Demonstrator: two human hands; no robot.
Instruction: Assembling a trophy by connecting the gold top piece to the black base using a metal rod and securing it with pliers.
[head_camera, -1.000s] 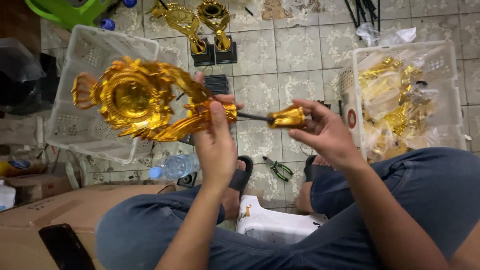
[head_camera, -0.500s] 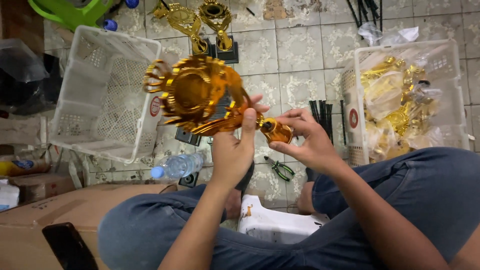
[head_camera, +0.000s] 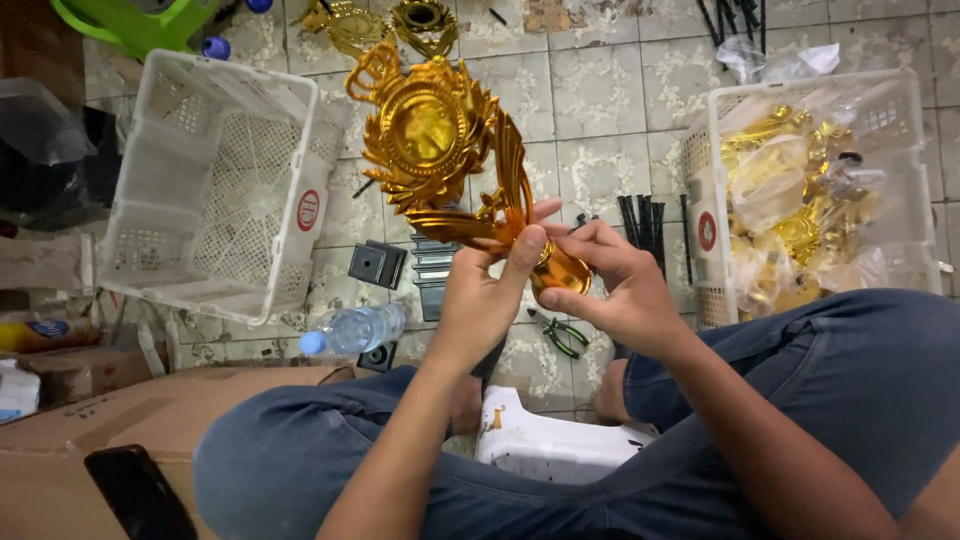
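A gold plastic trophy top (head_camera: 432, 140), a round medallion ringed by leaves, stands upright in front of me. My left hand (head_camera: 487, 290) grips its lower stem. A small rounded gold piece (head_camera: 562, 272) sits against the bottom of that stem, and my right hand (head_camera: 618, 290) holds it there with the fingertips. Both hands meet above my knees, over the tiled floor.
An empty white basket (head_camera: 215, 180) lies at the left. Another white basket (head_camera: 905, 110) at the right holds several gold parts in plastic bags. Black bases (head_camera: 378, 264), black rods (head_camera: 645, 215), pliers (head_camera: 560, 333), a water bottle (head_camera: 352, 330), a cardboard box (head_camera: 120, 420) and a phone (head_camera: 140, 495) lie around.
The trophy top swung from the left to upright in the middle. The gold piece in my right hand moved in along the rod and now sits against the stem.
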